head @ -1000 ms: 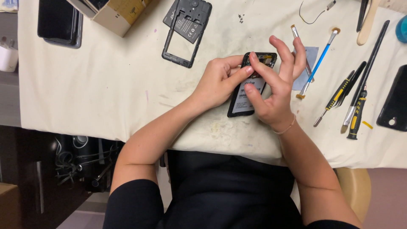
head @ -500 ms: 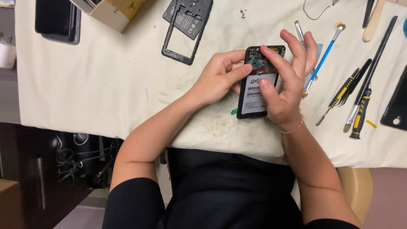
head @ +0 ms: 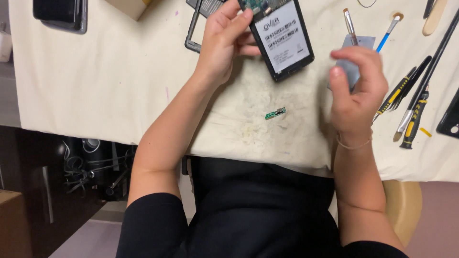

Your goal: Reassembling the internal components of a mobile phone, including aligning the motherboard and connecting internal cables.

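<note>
My left hand (head: pixel 225 40) grips the left edge of an opened black phone (head: pixel 282 36), back side up, with a white-labelled battery and green board showing. It is held at the table's far middle, tilted. My right hand (head: pixel 356 88) hovers apart to the right of the phone, fingers curled loosely, nothing visible in it. A small green circuit part (head: pixel 276 113) lies alone on the stained cream cloth (head: pixel 119 81) below the phone, between my hands.
A black phone frame (head: pixel 193 28) lies behind my left hand. Brushes (head: pixel 388 31), a grey card (head: pixel 356 57), and several screwdrivers and tweezers (head: pixel 413 102) lie at the right. A dark device (head: pixel 60 14) sits far left. The table's front edge runs just before my torso.
My right hand has let go of the phone and drawn back to the right. My left hand has kept the phone. The small green part now lies on the cloth.
</note>
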